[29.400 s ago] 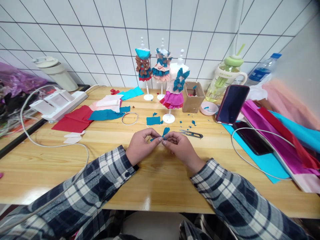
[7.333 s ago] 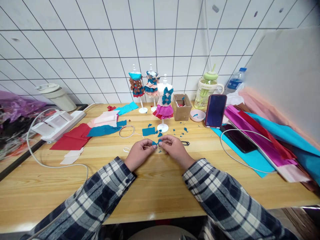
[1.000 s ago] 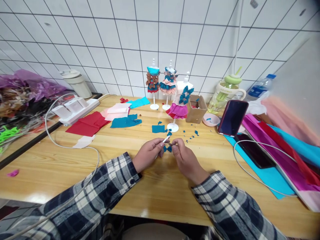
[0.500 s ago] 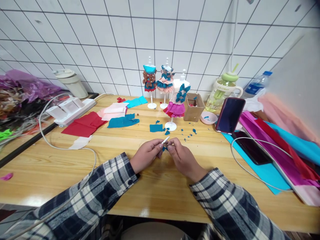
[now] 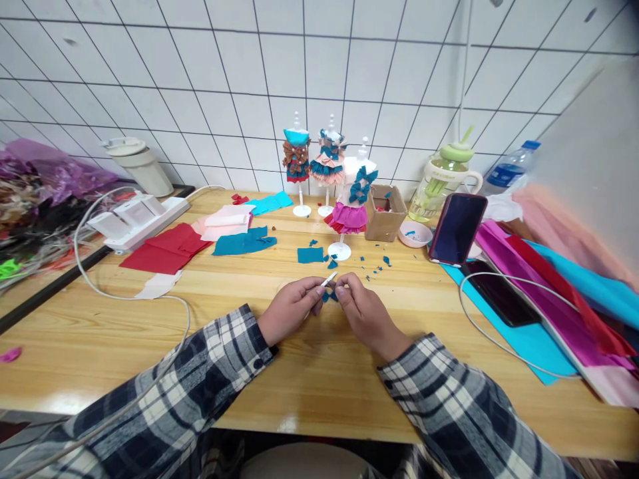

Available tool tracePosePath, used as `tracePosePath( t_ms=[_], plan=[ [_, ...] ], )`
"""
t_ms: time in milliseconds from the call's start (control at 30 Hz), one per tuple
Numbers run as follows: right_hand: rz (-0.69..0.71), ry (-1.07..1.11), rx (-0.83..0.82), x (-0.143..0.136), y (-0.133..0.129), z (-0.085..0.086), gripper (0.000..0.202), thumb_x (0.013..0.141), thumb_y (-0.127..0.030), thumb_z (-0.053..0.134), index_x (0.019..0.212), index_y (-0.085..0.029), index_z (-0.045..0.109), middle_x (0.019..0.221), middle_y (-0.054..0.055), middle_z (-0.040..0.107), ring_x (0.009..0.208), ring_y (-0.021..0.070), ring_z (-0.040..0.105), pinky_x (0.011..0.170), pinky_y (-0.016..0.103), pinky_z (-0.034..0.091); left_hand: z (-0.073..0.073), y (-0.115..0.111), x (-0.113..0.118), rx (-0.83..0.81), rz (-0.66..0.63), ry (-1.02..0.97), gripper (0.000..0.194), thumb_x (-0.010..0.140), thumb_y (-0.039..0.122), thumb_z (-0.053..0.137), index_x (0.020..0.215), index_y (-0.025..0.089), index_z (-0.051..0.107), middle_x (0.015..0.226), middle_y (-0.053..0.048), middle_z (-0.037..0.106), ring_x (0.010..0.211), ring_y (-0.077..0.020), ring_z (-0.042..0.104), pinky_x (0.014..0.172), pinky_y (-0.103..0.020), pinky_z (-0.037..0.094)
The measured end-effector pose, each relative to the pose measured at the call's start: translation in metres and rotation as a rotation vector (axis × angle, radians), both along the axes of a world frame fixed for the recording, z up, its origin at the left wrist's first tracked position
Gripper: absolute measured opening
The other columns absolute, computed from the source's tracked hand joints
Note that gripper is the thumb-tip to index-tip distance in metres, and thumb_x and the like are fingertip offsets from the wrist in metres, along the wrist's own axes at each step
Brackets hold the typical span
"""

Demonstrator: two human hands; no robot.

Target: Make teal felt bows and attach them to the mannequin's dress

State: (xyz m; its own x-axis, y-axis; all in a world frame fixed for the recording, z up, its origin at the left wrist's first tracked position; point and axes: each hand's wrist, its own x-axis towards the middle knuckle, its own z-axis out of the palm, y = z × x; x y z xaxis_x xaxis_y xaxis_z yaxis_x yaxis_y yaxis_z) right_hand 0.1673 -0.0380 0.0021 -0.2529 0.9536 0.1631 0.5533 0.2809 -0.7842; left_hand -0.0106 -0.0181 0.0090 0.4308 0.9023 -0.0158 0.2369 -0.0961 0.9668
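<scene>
- The person's left hand (image 5: 292,306) has a narrow grip on a slim white stick (image 5: 328,279), its tip showing above the fingers.
- The right hand (image 5: 368,314) is close by, its grip narrow too; whether it pinches anything, one cannot tell.
- A teal bow (image 5: 329,296) shows between the hands, over the desk (image 5: 319,379).
- A teal rectangle (image 5: 310,255) lies beyond them.
</scene>
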Motion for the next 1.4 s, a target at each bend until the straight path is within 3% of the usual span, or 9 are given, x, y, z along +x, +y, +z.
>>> tracePosePath(
  t_ms=[333, 667, 1400],
  plan=[
    [-0.011, -0.016, -0.016, 0.0009, 0.0007, 0.0003, 0.024, 0.096, -0.043, 0.029, 0.096, -0.025, 0.044, 0.071, -0.003, 0.058, 0.063, 0.0158, 0.055, 0.06, 0.025, 0.035, 0.0025, 0.0003, -0.0007, -0.149, 0.004, -0.102, 0.041, 0.085, 0.043, 0.051, 0.109, 0.011, 0.063, 0.056, 0.003, 0.049, 0.053, -0.0094, 0.041, 0.054, -0.022, 0.033],
    [0.009, -0.035, -0.028, 0.0014, 0.0019, -0.0016, 0.023, 0.095, -0.042, 0.03, 0.095, -0.024, 0.044, 0.078, -0.001, 0.062, 0.069, 0.0168, 0.057, 0.064, 0.026, 0.038, -0.0002, 0.0018, -0.0005, -0.114, 0.006, -0.069, 0.041, 0.086, 0.041, 0.051, 0.112, 0.011, 0.062, 0.056, 0.004, 0.047, 0.053, -0.0098, 0.041, 0.053, -0.022, 0.032],
    [0.044, -0.029, -0.019, 0.0014, 0.0028, -0.002, 0.026, 0.095, -0.043, 0.03, 0.096, -0.023, 0.046, 0.07, -0.002, 0.056, 0.064, 0.016, 0.054, 0.062, 0.026, 0.037, -0.002, 0.0005, -0.0017, -0.031, -0.012, 0.035, 0.044, 0.089, 0.043, 0.047, 0.118, 0.012, 0.058, 0.059, 0.003, 0.048, 0.055, -0.011, 0.044, 0.052, -0.022, 0.035]
  ],
)
